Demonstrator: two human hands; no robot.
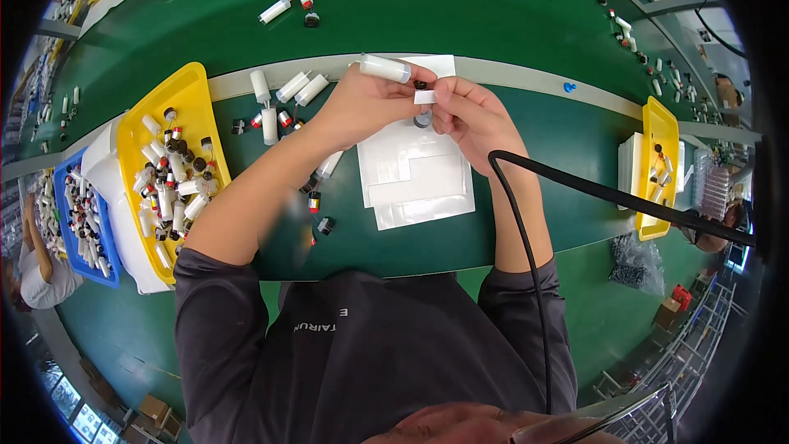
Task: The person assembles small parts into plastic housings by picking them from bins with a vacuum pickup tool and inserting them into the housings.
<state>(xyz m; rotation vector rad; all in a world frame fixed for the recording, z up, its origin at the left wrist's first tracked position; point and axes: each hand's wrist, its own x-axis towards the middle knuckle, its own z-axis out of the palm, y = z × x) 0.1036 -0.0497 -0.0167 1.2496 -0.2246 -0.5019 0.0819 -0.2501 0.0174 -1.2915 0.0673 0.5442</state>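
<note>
My left hand [362, 100] is closed around a white cylinder with a translucent end [385, 67], which lies across the back of its fingers. A small black part [420, 85] shows at its fingertips. In a pinch, my right hand [475, 119] holds a small white rectangular sticker [425, 97] against that black part. Just under the sticker a greyish round piece [422, 119] is partly hidden. Below both hands lie white sticker sheets [419, 214], overlapping on the green table. Several white cylinders [312, 90] lie left of my left wrist.
A yellow bin [197, 82] full of white cylinders and black-capped parts stands at left, beside a blue bin [111, 275]. Another yellow bin [652, 226] stands at right. A green conveyor belt [394, 25] carries scattered parts beyond a grey rail. A black cable [592, 189] crosses my right forearm.
</note>
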